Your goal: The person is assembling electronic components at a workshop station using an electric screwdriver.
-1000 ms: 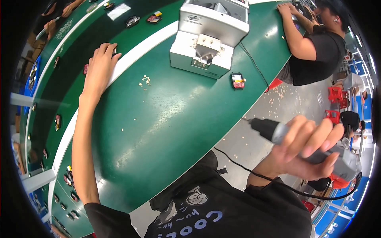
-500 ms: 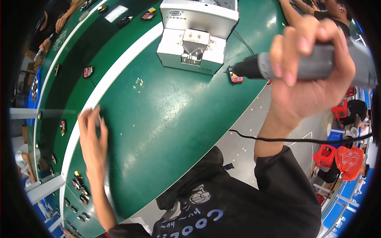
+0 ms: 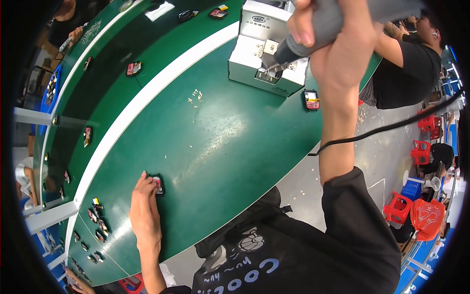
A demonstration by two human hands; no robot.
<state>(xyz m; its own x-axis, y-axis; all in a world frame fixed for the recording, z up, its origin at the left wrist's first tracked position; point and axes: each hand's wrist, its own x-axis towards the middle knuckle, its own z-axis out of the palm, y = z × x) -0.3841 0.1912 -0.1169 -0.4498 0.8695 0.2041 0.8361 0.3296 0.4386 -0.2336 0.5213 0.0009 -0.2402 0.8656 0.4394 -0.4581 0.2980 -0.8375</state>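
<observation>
My left hand point(image 3: 145, 202) is low over the green table, its fingers closed on the edge of a small black device with red inside point(image 3: 158, 183). The fingers hide part of that piece. My right hand point(image 3: 345, 54) is wrapped round a grey electric screwdriver point(image 3: 320, 28) with a black nose. The tool's nose points down and left into the front of a white screw feeder point(image 3: 247, 74); its very tip is hard to make out against the feeder's metal parts. Beside the feeder's right corner lies another black and red device point(image 3: 311, 100).
Loose screws point(image 3: 196, 97) lie on the green table point(image 3: 215, 152). A white strip point(image 3: 131, 109) curves along it, with more devices point(image 3: 133, 68) beyond. A black cable point(image 3: 387, 128) crosses my right forearm. Co-workers sit at the far left and upper right point(image 3: 416, 68); red stools point(image 3: 397, 207) stand on the right.
My right hand has brought the screwdriver from the device beside the feeder over to the feeder's front. My left hand has come in from the white strip, and a device now shows under its fingers.
</observation>
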